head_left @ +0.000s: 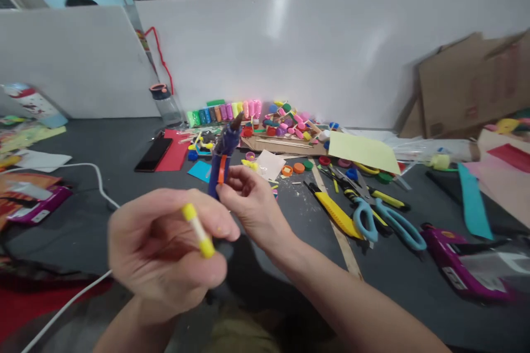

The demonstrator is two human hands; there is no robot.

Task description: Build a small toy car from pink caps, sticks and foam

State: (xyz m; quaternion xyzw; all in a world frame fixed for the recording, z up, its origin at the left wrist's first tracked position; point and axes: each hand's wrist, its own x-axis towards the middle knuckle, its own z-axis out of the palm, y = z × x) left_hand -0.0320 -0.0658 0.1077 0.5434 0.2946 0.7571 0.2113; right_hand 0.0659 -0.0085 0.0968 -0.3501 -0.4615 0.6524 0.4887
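Observation:
My left hand, close to the camera, pinches a short white stick with yellow ends between thumb and fingers. Just behind it, my right hand is closed around a dark blue glue gun with an orange trigger. The gun's nozzle points up and away from me. Part of its body is hidden behind my left hand. The stick and the nozzle are apart.
Clay packs and small coloured pieces lie along the white partition. Blue-handled scissors and a yellow cutter lie at right. A phone, a bottle and a white cable are at left.

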